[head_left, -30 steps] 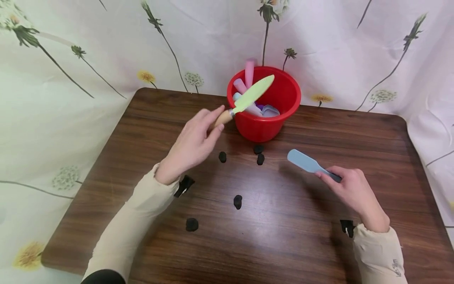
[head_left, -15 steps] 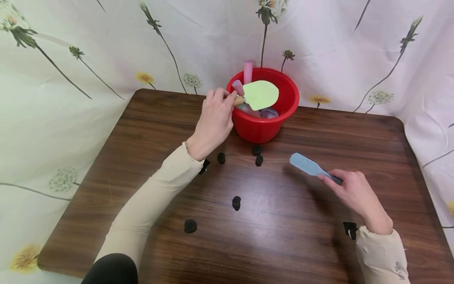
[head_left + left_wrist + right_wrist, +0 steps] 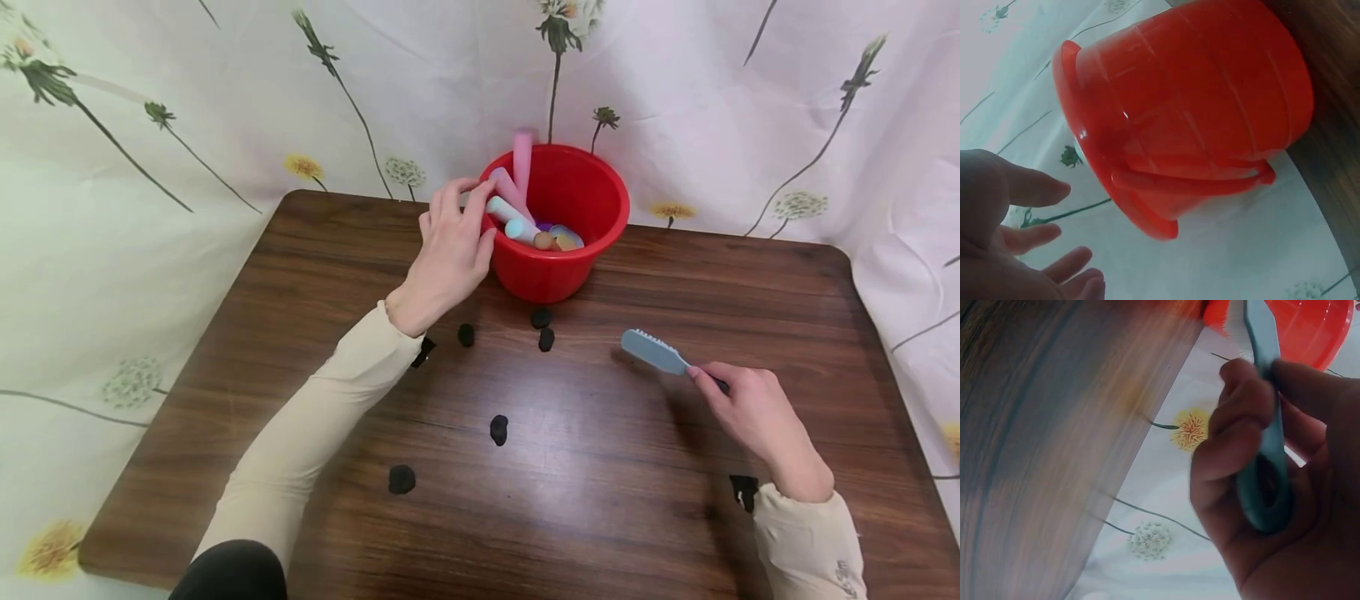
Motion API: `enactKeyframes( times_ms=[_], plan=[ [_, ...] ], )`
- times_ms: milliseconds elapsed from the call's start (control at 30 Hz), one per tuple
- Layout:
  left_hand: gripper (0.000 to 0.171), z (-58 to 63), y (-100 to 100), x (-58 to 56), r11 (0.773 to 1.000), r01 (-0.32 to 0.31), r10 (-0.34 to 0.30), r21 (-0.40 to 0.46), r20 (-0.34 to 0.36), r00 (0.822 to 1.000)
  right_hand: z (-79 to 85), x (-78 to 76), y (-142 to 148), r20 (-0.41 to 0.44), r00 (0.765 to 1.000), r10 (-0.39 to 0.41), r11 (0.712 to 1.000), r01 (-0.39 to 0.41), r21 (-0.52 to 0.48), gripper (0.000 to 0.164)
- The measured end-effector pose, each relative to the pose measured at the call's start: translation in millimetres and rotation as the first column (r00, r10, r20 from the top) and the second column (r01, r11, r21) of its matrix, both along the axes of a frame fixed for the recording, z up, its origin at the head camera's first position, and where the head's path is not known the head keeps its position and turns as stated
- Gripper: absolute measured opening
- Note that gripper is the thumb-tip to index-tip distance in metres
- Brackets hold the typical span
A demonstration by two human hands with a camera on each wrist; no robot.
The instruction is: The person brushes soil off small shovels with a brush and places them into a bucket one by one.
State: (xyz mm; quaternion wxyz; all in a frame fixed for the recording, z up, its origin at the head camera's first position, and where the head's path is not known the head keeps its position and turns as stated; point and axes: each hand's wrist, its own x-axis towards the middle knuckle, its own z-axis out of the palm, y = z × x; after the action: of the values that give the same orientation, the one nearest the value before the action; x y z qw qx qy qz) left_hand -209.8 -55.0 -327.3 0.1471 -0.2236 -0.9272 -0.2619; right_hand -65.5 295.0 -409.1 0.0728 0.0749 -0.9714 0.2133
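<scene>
My left hand (image 3: pixel 450 250) is at the left rim of the red bucket (image 3: pixel 547 279), its fingers spread and holding nothing. In the left wrist view the fingers (image 3: pixel 1038 187) stand apart from the bucket wall (image 3: pixel 1197 94). Inside the bucket lies the trowel, its wooden handle end (image 3: pixel 545 241) showing among pink handles (image 3: pixel 522 162) and pale blue handles (image 3: pixel 521 231). Over the right side of the table, my right hand (image 3: pixel 761 417) grips a blue brush (image 3: pixel 652 352) by its handle. White bristles (image 3: pixel 1237 328) run along one side of the brush head.
Several small black lumps lie on the brown wooden table (image 3: pixel 600 517), such as one near the front left (image 3: pixel 402 479) and one at the middle (image 3: pixel 498 430). A white flowered cloth (image 3: pixel 420 75) hangs behind the table.
My left hand has moved up and right to the bucket and let go of the trowel, which dropped in. The right hand has turned the brush so its bristles show.
</scene>
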Motion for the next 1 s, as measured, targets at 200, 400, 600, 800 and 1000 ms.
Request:
enactKeyframes(
  times_ms=[200, 400, 600, 800, 1000],
  plan=[
    [0.050, -5.3, -15.8, 9.3, 1.000, -0.005, 0.005, 0.001, 0.049, 0.999, -0.3, 2.0, 0.5, -0.021, 1.000, 0.009, 1.000, -0.009, -0.004, 0.013],
    [0.043, -13.3, -32.7, 21.7, 1.000, 0.006, -0.004, -0.014, 0.084, 0.996, -4.3, 2.4, -2.9, -0.019, 1.000, 0.013, 1.000, -0.013, 0.008, 0.013],
    [0.037, -26.0, -49.6, 38.1, 0.997, 0.042, -0.032, -0.062, 0.144, 0.989, -5.1, 4.0, -9.5, 0.104, 0.994, 0.024, 0.999, -0.029, 0.044, 0.017],
    [0.037, -32.4, -59.8, 51.5, 0.993, 0.043, -0.027, -0.109, 0.150, 0.988, -3.5, 5.3, -20.0, 0.257, 0.966, 0.016, 0.991, -0.050, 0.126, 0.020],
    [0.039, -38.1, -65.8, 60.1, 0.990, 0.047, -0.027, -0.134, 0.151, 0.988, -4.7, 11.1, -33.6, 0.387, 0.922, -0.022, 0.981, -0.055, 0.187, 0.037]
  ],
)
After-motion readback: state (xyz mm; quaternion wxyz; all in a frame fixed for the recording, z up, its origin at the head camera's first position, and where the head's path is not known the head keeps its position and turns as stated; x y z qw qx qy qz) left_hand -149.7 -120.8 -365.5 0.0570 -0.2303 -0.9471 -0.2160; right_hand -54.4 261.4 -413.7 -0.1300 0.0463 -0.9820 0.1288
